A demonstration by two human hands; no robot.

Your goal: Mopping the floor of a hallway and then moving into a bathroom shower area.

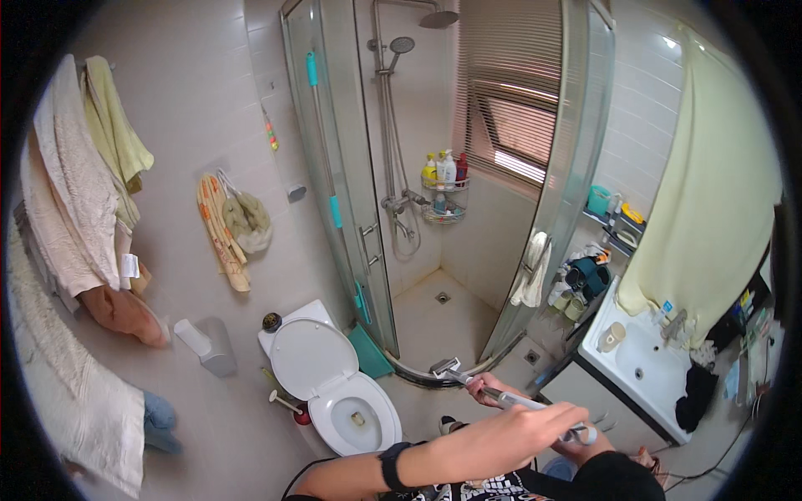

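Note:
A long white-and-grey tool (516,402) with a flat, metallic-looking head (445,366) slants away from me; its exact kind I cannot make out. Wrapped around its near, white end is my left hand (539,427), whose wrist wears a black band. Farther along the shaft, my right hand (483,387) is closed on it, its forearm partly hidden behind the left hand. In this view the head overlaps the curved sill (418,377) of the shower; whether it touches there I cannot tell.
A toilet (374,409) with its lid up stands left of my hands, a red-and-white plunger (294,408) beside it. The glass shower enclosure (342,184) is ahead. A white sink (656,388) on a cabinet is at the right. Towels (79,184) hang at the left.

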